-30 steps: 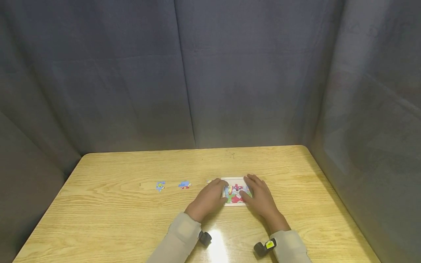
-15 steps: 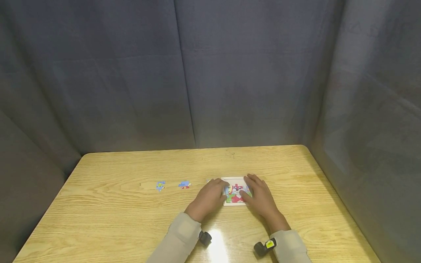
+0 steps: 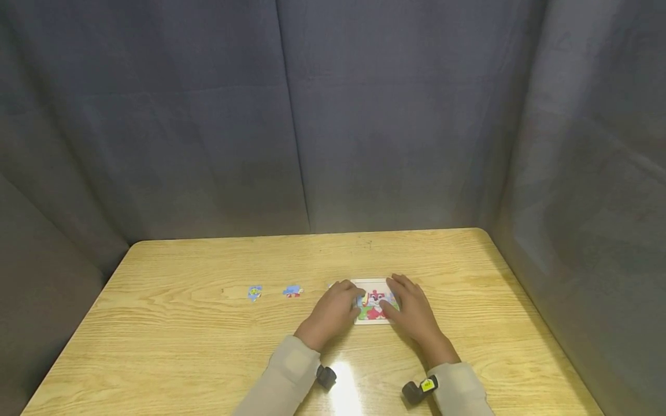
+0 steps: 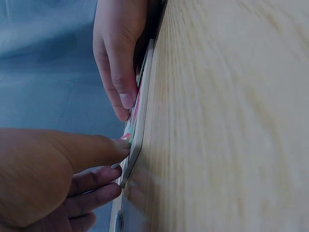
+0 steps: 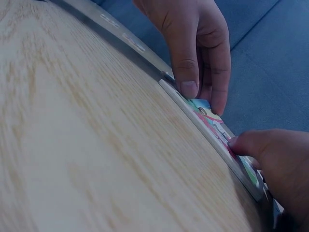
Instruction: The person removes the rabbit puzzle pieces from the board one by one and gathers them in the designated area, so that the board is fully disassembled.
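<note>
framed puzzle (image 3: 372,305) lies right of centre on the counter (image 3: 177,341). left hand (image 3: 333,309), thumb and forefinger parted, touches its left side; right hand (image 3: 413,312), fingers loosely spread, rests its thumb on the right side.

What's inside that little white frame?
Colourful puzzle pieces lie inside the white frame, with bare white backing beyond them. The left hand and right hand cover parts, so I can't see those.
</note>
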Demonstrator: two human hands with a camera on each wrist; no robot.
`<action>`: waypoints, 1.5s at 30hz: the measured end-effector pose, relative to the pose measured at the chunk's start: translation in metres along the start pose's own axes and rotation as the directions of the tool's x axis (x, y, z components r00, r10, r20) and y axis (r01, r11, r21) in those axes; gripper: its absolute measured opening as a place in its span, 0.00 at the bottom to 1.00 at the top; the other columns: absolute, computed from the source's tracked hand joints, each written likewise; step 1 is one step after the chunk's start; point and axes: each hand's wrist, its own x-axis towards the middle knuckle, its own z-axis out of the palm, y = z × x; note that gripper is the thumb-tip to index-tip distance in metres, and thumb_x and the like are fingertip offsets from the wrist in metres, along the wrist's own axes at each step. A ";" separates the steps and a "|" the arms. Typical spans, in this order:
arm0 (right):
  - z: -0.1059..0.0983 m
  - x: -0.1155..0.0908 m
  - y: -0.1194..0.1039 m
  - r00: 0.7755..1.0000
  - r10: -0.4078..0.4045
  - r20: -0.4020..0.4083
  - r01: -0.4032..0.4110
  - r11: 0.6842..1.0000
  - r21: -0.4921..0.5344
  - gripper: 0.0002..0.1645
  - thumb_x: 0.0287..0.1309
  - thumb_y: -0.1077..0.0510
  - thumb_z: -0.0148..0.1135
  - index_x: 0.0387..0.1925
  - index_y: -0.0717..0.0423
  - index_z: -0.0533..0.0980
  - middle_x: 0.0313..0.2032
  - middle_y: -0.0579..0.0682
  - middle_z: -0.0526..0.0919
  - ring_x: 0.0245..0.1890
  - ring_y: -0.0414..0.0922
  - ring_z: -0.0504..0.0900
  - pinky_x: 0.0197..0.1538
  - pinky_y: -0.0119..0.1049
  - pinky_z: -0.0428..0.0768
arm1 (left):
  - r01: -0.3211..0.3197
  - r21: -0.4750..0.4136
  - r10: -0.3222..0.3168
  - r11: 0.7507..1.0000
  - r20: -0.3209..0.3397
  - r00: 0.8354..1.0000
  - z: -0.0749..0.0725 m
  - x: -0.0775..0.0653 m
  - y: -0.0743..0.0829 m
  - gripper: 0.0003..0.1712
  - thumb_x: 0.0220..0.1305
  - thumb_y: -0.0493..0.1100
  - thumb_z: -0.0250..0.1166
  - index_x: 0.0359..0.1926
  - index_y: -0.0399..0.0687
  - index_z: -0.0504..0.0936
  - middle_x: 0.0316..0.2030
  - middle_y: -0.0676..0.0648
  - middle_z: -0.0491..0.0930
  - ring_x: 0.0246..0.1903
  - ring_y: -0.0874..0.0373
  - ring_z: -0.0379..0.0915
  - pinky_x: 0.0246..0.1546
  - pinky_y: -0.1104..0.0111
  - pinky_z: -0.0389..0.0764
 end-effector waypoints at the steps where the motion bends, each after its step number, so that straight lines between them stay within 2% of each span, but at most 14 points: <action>1: 0.000 0.000 0.000 1.000 0.001 0.000 -0.001 1.000 0.000 0.37 0.62 0.45 0.63 0.68 0.56 0.67 0.71 0.55 0.62 0.70 0.60 0.57 0.68 0.63 0.57 | 0.001 -0.003 -0.001 1.000 -0.002 1.000 0.000 0.000 0.000 0.19 0.66 0.38 0.63 0.57 0.41 0.79 0.53 0.46 0.77 0.51 0.53 0.73 0.56 0.66 0.76; 9: 0.000 0.000 0.000 1.000 0.000 0.002 0.000 1.000 0.011 0.37 0.62 0.45 0.63 0.68 0.57 0.67 0.70 0.55 0.62 0.71 0.57 0.56 0.72 0.60 0.48 | 0.011 -0.010 -0.011 1.000 0.005 1.000 0.002 0.001 -0.001 0.18 0.67 0.39 0.63 0.56 0.41 0.80 0.52 0.46 0.77 0.50 0.54 0.73 0.54 0.69 0.77; 16: 0.000 0.001 0.000 1.000 -0.001 -0.003 0.001 1.000 0.001 0.37 0.62 0.45 0.63 0.67 0.57 0.67 0.70 0.56 0.62 0.71 0.57 0.57 0.72 0.59 0.48 | 0.009 -0.056 -0.011 0.998 -0.027 1.000 0.003 0.002 -0.004 0.16 0.65 0.38 0.65 0.54 0.43 0.81 0.50 0.46 0.78 0.49 0.55 0.74 0.51 0.70 0.78; 24: -0.001 0.001 0.000 1.000 -0.009 -0.013 0.009 1.000 -0.004 0.37 0.62 0.46 0.64 0.67 0.58 0.68 0.70 0.56 0.63 0.70 0.58 0.58 0.71 0.60 0.50 | 0.071 -0.097 -0.075 0.993 -0.031 0.997 -0.001 0.002 -0.003 0.19 0.66 0.40 0.64 0.57 0.45 0.78 0.52 0.47 0.78 0.51 0.54 0.75 0.51 0.67 0.79; 30: 0.001 0.001 0.001 1.000 -0.007 -0.005 0.007 1.000 0.011 0.37 0.62 0.44 0.63 0.67 0.56 0.68 0.70 0.56 0.62 0.70 0.58 0.57 0.71 0.61 0.51 | 0.123 -0.155 -0.131 0.980 -0.038 0.991 -0.008 -0.001 -0.007 0.19 0.68 0.41 0.63 0.59 0.46 0.78 0.58 0.46 0.76 0.56 0.51 0.74 0.54 0.62 0.79; 35: 0.003 0.001 0.000 1.000 -0.009 0.001 0.009 1.000 0.013 0.37 0.62 0.43 0.63 0.67 0.56 0.68 0.70 0.56 0.63 0.70 0.58 0.58 0.71 0.60 0.51 | 0.156 -0.201 -0.169 0.967 -0.045 0.985 -0.017 -0.008 -0.014 0.20 0.68 0.42 0.62 0.60 0.48 0.77 0.61 0.45 0.74 0.59 0.49 0.72 0.57 0.60 0.76; 41: 0.001 0.001 0.002 1.000 -0.019 -0.001 0.019 1.000 0.001 0.37 0.63 0.44 0.62 0.67 0.57 0.67 0.70 0.56 0.63 0.70 0.57 0.57 0.72 0.59 0.48 | 0.145 -0.227 -0.161 0.963 -0.054 0.985 -0.027 -0.023 -0.025 0.21 0.67 0.41 0.64 0.60 0.47 0.78 0.59 0.45 0.76 0.61 0.49 0.70 0.59 0.60 0.74; 45: 0.000 0.001 0.004 1.000 -0.007 -0.002 0.007 1.000 0.005 0.37 0.62 0.44 0.63 0.67 0.56 0.67 0.70 0.56 0.63 0.70 0.58 0.57 0.72 0.59 0.49 | 0.138 -0.227 -0.158 0.964 -0.069 0.985 -0.032 -0.035 -0.036 0.21 0.66 0.41 0.64 0.59 0.45 0.78 0.59 0.44 0.76 0.59 0.47 0.72 0.57 0.59 0.77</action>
